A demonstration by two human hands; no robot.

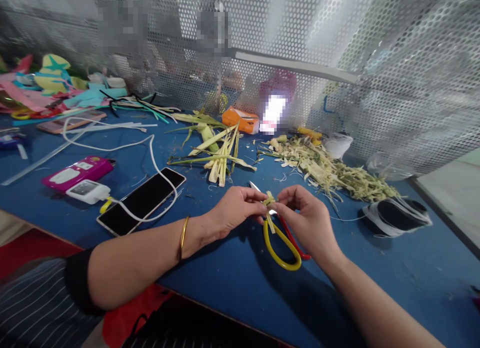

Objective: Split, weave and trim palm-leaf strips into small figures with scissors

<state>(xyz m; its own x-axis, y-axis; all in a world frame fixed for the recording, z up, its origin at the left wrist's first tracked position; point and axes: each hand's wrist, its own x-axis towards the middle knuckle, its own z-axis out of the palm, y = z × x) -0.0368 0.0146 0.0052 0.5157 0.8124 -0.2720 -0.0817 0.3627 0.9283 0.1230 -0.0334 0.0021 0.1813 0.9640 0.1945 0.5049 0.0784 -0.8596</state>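
Between my hands is a small piece of folded pale-green leaf strip (270, 223), its tail hanging downward. My left hand (237, 208) pinches it from the left between thumb and fingers. From the right, my right hand (305, 219) grips the same strip with thumb and index finger. Scissors with one yellow and one red handle (283, 263) lie on the blue table just under my hands, their blades partly hidden. Beyond them rests a bunch of cut leaf strips (221, 160), several crossing each other.
A heap of leaf scraps (322, 163) lies at the back right, with a black spool of white thread (393, 217) in front. To the left are a phone (144, 200), a white cable (152, 150) and a magenta device (84, 172). A perforated metal screen (300, 38) stands behind.
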